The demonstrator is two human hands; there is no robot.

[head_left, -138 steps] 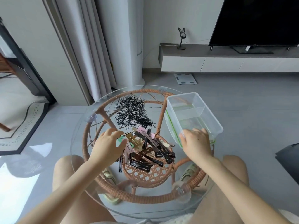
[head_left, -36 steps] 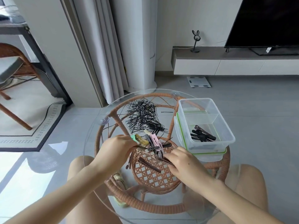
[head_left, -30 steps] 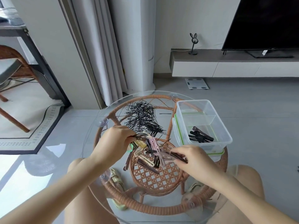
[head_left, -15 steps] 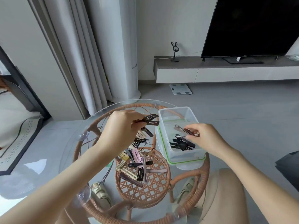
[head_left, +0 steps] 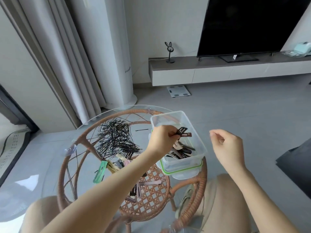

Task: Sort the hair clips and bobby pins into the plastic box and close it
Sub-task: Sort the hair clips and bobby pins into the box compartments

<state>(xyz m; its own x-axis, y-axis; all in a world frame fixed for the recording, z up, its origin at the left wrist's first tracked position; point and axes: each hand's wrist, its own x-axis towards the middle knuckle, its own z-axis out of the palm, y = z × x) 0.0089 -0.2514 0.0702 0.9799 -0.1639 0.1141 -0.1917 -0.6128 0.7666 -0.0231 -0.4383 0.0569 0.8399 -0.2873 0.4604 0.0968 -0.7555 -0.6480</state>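
Note:
A clear plastic box (head_left: 198,132) stands on its green-rimmed lid (head_left: 181,171) at the right of the round glass table (head_left: 55,155). Several dark hair clips (head_left: 183,151) lie inside it. My left hand (head_left: 162,137) hovers over the box, pinching brown and black hair clips (head_left: 183,132) above the opening. My right hand (head_left: 227,145) is to the right of the box, fingers loosely curled, holding nothing. A heap of black bobby pins (head_left: 117,137) lies on the glass at the far left. More clips, one of them green (head_left: 101,171), lie near the table's middle.
The glass top sits on a rattan frame (head_left: 67,165) with a woven lower shelf (head_left: 151,195). My knees are under the near edge. A TV unit (head_left: 218,71), a bathroom scale (head_left: 178,91) and curtains (head_left: 70,52) stand beyond. A dark object (head_left: 296,165) is at the right.
My left hand has carried its clips rightward over the box. My right hand has let its clips go into the box and drawn back to the right, empty.

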